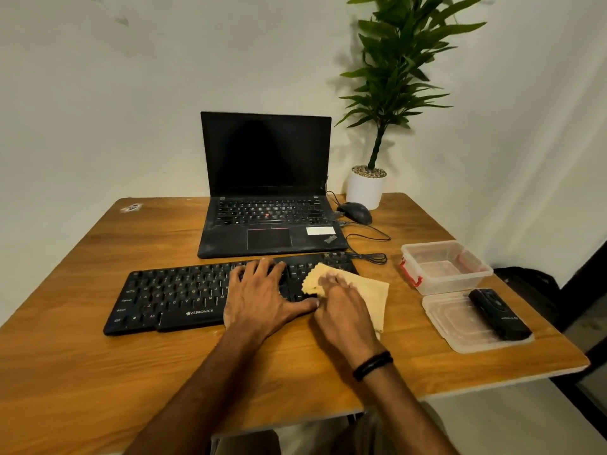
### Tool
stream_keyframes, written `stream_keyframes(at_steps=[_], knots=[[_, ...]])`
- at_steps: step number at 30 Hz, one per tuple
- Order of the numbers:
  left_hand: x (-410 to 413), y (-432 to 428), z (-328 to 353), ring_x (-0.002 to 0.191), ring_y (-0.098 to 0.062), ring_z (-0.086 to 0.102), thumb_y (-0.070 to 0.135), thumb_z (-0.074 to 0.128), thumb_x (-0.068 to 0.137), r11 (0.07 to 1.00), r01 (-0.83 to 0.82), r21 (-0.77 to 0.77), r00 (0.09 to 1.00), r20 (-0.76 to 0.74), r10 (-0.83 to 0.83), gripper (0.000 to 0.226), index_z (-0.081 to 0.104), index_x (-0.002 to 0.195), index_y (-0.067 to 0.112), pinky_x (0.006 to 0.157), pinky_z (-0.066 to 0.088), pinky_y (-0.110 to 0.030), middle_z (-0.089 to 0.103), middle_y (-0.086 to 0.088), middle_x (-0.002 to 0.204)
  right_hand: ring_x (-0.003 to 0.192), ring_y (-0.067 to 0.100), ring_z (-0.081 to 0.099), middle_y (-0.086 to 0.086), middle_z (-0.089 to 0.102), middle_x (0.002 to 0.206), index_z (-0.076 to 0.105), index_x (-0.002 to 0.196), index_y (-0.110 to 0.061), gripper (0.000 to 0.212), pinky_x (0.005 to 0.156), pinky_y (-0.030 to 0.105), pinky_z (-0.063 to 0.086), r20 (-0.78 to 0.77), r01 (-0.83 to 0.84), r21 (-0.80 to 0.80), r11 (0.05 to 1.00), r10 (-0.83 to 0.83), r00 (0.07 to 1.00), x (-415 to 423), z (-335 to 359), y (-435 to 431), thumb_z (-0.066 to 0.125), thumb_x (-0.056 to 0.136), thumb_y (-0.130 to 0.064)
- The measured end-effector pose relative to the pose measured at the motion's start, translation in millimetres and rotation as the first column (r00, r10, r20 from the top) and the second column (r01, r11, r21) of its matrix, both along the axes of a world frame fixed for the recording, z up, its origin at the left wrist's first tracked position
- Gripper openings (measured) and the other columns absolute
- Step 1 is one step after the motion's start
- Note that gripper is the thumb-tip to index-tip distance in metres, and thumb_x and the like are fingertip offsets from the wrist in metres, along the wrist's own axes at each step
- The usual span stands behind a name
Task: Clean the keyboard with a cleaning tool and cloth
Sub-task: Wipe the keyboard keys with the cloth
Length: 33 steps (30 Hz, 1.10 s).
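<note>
The keyboard point(184, 297) is a black, full-width board with pale legends and a white brand name on its front lip. It lies slightly askew on the wooden table point(98, 372), its left end nearer me than its right. Behind it, almost touching its far edge, stands an open laptop point(266, 192) with a dark screen. A mouse point(356, 212) and its looped cable lie near the keyboard's far right corner. There is bare wood to the left of the board and between it and my edge of the table. To the right sit a clear plastic container point(443, 267) and its lid point(460, 326), which carries a black handheld device point(499, 315) close to the table's right edge. My left hand point(262, 293) lies flat on the keys right of centre, fingers spread wide and thumb reaching toward the cloth point(368, 290). That yellow cloth drapes over the keyboard's right end. My right hand point(341, 307) rests on top of it, but the fingers are blurred, so I cannot tell whether they press or pinch.
</note>
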<state>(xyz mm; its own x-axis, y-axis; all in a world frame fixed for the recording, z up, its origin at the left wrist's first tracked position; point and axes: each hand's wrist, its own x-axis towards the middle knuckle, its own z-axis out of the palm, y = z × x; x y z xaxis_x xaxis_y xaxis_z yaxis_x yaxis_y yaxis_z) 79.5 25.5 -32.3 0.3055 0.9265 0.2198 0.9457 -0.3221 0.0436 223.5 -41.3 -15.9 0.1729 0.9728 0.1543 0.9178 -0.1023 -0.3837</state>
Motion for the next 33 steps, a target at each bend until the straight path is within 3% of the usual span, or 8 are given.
stream_keyframes(at_steps=[7, 16, 19, 23, 26, 28, 30, 33], knots=[[2, -3, 3, 0.142, -0.018, 0.034, 0.102, 0.006, 0.061, 1.000, -0.006, -0.012, 1.000, 0.018, 0.006, 0.122, 0.036, 0.156, 0.031, 0.120, 0.019, -0.044, 0.039, 0.004, 0.155, 0.135, 0.028, 0.041, 0.014, 0.048, 0.145, 0.051, 0.135, -0.004, 0.041, 0.116, 0.041, 0.031, -0.029, 0.107, -0.049, 0.993, -0.109, 0.994, -16, 13, 17, 0.051, 0.096, -0.013], [1, -2, 1, 0.142, -0.020, 0.034, 0.110, 0.010, 0.058, 1.000, -0.003, 0.017, 1.000, 0.018, 0.003, 0.130, 0.038, 0.156, 0.028, 0.119, 0.025, -0.046, 0.039, 0.004, 0.154, 0.151, 0.026, 0.018, 0.008, 0.030, 0.160, 0.035, 0.152, -0.012, 0.059, 0.125, 0.038, 0.010, -0.046, 0.192, 0.062, 0.979, -0.190, 0.981, -9, 2, -3, 0.055, 0.096, -0.012], [-2, -3, 2, 0.144, -0.020, 0.032, 0.111, 0.009, 0.053, 1.000, 0.000, 0.008, 1.000, 0.022, 0.000, 0.135, 0.035, 0.157, 0.029, 0.121, 0.022, -0.046, 0.037, 0.004, 0.156, 0.147, 0.022, 0.027, 0.007, 0.037, 0.157, 0.041, 0.149, -0.015, 0.058, 0.122, 0.034, 0.021, -0.112, 0.116, 0.084, 0.990, -0.106, 0.988, -7, -5, -15, 0.049, 0.094, 0.000], [-1, -6, 4, 0.146, -0.021, 0.030, 0.110, 0.021, 0.057, 1.000, 0.000, 0.003, 1.000, 0.008, 0.000, 0.129, 0.034, 0.158, 0.030, 0.121, 0.020, -0.046, 0.034, 0.004, 0.159, 0.148, 0.029, 0.025, 0.012, 0.034, 0.157, 0.041, 0.148, -0.012, 0.053, 0.119, 0.039, 0.030, -0.112, 0.322, 0.074, 0.944, -0.313, 0.943, 10, 1, -3, 0.052, 0.096, -0.002], [-1, -3, 5, 0.145, -0.020, 0.031, 0.110, 0.012, 0.054, 1.000, 0.002, 0.000, 1.000, -0.005, -0.002, 0.133, 0.033, 0.158, 0.030, 0.121, 0.020, -0.046, 0.034, 0.004, 0.158, 0.143, 0.025, 0.035, 0.012, 0.039, 0.154, 0.039, 0.149, -0.009, 0.052, 0.116, 0.032, 0.034, -0.061, 0.170, 0.077, 0.982, -0.165, 0.984, -14, -3, -18, 0.048, 0.097, -0.004], [-1, -3, 3, 0.145, -0.020, 0.031, 0.111, 0.012, 0.053, 1.000, -0.001, 0.004, 1.000, -0.002, 0.001, 0.134, 0.032, 0.158, 0.030, 0.121, 0.020, -0.045, 0.035, 0.005, 0.158, 0.109, 0.014, 0.061, 0.004, 0.063, 0.127, 0.053, 0.138, -0.018, 0.043, 0.085, 0.020, 0.053, -0.182, 0.127, 0.029, 0.991, -0.120, 0.976, -6, 9, -31, 0.049, 0.097, -0.006], [-1, -4, 2, 0.146, -0.021, 0.030, 0.111, 0.018, 0.056, 1.000, -0.008, 0.008, 1.000, 0.012, 0.008, 0.132, 0.033, 0.158, 0.030, 0.120, 0.020, -0.045, 0.034, 0.005, 0.159, 0.071, 0.005, 0.055, -0.005, 0.063, 0.091, 0.064, 0.123, -0.022, 0.028, 0.051, 0.011, 0.042, -0.459, 0.193, -0.016, 0.981, -0.178, 0.870, 18, 33, -33, 0.052, 0.099, -0.012], [0, -5, 4, 0.146, -0.022, 0.029, 0.111, 0.022, 0.059, 1.000, 0.002, 0.001, 1.000, 0.004, -0.002, 0.129, 0.033, 0.158, 0.030, 0.121, 0.020, -0.045, 0.033, 0.004, 0.159, 0.080, 0.016, 0.060, 0.001, 0.066, 0.091, 0.067, 0.112, -0.015, 0.018, 0.065, 0.029, 0.050, -0.688, 0.493, 0.135, 0.860, -0.277, 0.671, 57, 53, -22, 0.054, 0.100, -0.016]])
